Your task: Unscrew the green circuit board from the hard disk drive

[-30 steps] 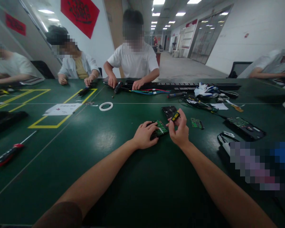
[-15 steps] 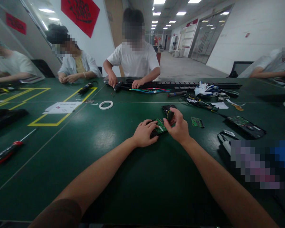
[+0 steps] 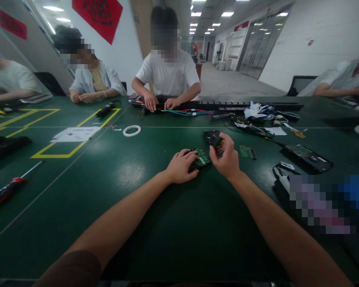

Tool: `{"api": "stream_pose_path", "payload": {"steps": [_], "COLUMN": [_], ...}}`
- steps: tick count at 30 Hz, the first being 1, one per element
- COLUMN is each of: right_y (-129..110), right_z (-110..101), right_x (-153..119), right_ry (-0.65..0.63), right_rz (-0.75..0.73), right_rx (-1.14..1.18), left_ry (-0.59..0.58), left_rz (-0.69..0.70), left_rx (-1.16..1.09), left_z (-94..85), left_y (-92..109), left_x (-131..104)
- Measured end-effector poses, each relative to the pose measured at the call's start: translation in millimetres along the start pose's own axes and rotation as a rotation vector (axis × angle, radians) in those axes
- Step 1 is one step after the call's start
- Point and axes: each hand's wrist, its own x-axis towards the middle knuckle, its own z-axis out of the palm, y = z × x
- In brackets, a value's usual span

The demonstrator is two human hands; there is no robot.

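A hard drive with a green circuit board lies on the table in front of me. My left hand is closed over its left side, fingers across the board and thumb at the near edge. My right hand pinches a short dark screwdriver with a bit of yellow on it, held tilted just right of the drive. Fingers hide its lower end, so I cannot tell if it touches anything. Behind the screwdriver lies a second black drive. A loose green circuit board rests to the right of my right hand.
Another drive lies farther right. A white tape ring, a paper sheet and a red-black screwdriver are on the left. Cables, white-blue gloves and long black rails lie along the far side, where a co-worker sits.
My right hand has shifted slightly right, away from the drive's board, and the screwdriver leans more. My left hand keeps its hold. The co-worker's hands opposite have come closer together.
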Motion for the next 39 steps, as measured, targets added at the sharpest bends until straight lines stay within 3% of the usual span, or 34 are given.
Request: {"api": "stream_pose_path", "payload": {"steps": [10, 39], "right_y": [-4.1, -7.0], "right_z": [1.2, -5.1], "right_x": [-5.4, 0.6], "right_ry": [0.006, -0.010], "right_rz": [-0.097, -0.041], "right_rx": [-0.025, 0.030], "left_ry": [-0.008, 0.016], "left_rz": [0.015, -0.001], "left_rx": [0.041, 0.030], "left_z": [2.1, 4.6], "left_y": [-1.7, -1.0], "left_x": [0.7, -0.4]}}
